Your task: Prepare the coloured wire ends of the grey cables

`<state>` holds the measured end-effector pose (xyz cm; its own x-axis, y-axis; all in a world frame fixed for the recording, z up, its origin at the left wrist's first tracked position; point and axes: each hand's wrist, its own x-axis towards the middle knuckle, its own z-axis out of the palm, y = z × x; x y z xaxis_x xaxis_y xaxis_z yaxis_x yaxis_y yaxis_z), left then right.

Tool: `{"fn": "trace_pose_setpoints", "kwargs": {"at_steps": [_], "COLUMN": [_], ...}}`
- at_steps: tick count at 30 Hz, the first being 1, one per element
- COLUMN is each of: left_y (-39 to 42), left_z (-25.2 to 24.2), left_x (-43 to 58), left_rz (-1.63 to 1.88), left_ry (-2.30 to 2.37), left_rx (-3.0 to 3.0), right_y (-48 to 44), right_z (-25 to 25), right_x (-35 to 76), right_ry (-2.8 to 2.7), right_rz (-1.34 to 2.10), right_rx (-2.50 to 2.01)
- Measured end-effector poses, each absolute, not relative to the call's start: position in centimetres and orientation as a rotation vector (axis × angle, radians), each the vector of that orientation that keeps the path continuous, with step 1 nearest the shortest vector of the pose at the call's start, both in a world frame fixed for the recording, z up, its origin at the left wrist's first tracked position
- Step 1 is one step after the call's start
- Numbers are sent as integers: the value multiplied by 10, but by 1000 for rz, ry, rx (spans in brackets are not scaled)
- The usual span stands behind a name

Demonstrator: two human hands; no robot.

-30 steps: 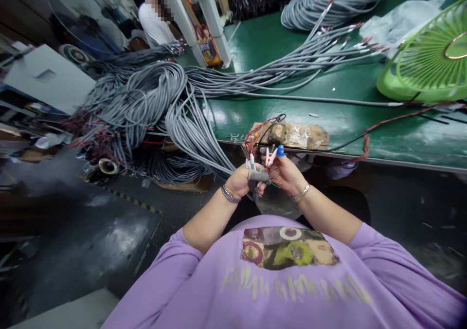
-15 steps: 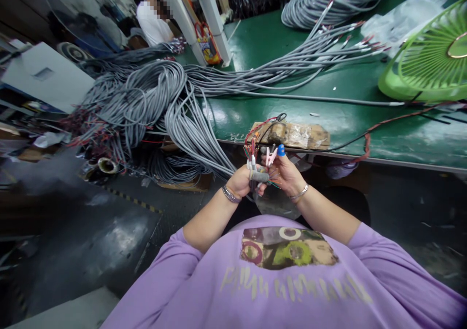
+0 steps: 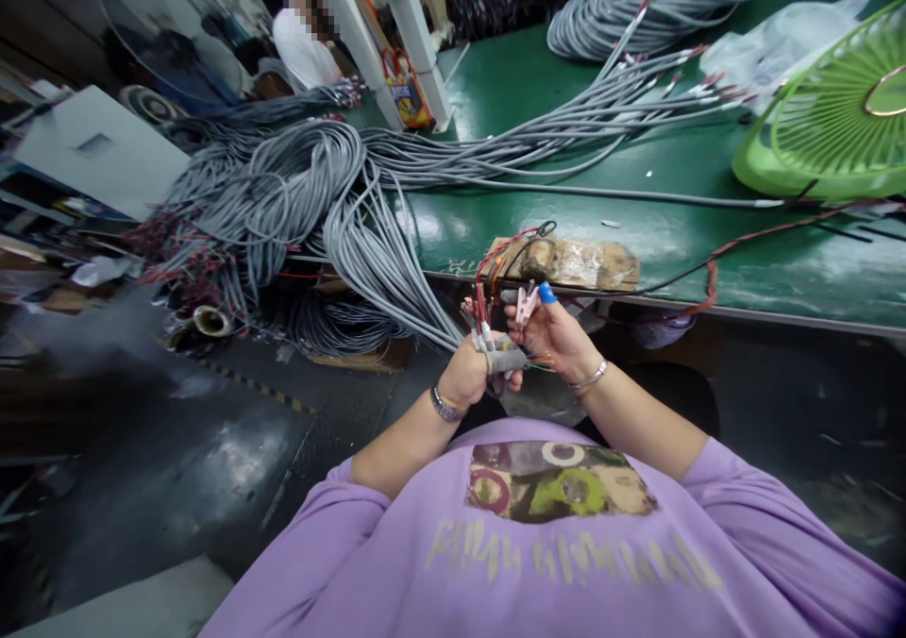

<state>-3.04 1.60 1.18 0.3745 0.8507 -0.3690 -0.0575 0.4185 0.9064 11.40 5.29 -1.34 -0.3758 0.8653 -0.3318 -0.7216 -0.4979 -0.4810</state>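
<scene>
Below the bench edge, my left hand (image 3: 467, 372) is closed round the ends of several grey cables (image 3: 435, 322). Bunched coloured wires (image 3: 478, 308) with white wrapped bases stick up above its fingers. A grey cylindrical piece (image 3: 506, 361) lies across the front of this hand; whether it is a thumb cover or a cable end, I cannot tell. Thin coloured wires (image 3: 539, 361) fan out from there toward my right hand (image 3: 562, 338). The right fingers are closed on a pink clip (image 3: 526, 306), and a blue cover (image 3: 547, 293) sits on one fingertip.
A wooden block (image 3: 587, 262) with wires lies at the edge of the green bench (image 3: 679, 242). Grey cable coils (image 3: 283, 180) hang over its left end. A green fan (image 3: 835, 128) and a plastic bag (image 3: 785, 43) stand at the right. A person (image 3: 304, 48) is at the back.
Both hands have dropped slightly, and the right has shifted a little rightward. The wire ends above my left hand have spread and tilted left. The pink clip stays in the right hand.
</scene>
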Motion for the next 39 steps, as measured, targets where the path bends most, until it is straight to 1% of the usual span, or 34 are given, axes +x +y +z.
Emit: {"fn": "trace_pose_setpoints", "kwargs": {"at_steps": [4, 9, 20, 27, 32, 39], "left_y": [2, 3, 10, 7, -2, -1], "left_z": [10, 5, -3, -3, -1, 4], "left_x": [-25, -18, -12, -14, -21, -19], "left_rz": [919, 1013, 968, 985, 1030, 1086], "left_ry": [1111, 1161, 1243, 1216, 1200, 1190], "left_rx": [940, 929, 925, 931, 915, 908], "right_y": [50, 53, 59, 56, 56, 53], "right_z": [-15, -21, -15, -22, -21, -18], "right_x": [116, 113, 110, 113, 119, 116], "right_ry": [-380, -348, -265, -286, -402, -495], "right_rz": [1898, 1852, 1869, 1903, 1974, 1841], "right_rx": [-732, -738, -777, -705, -713, -742]}}
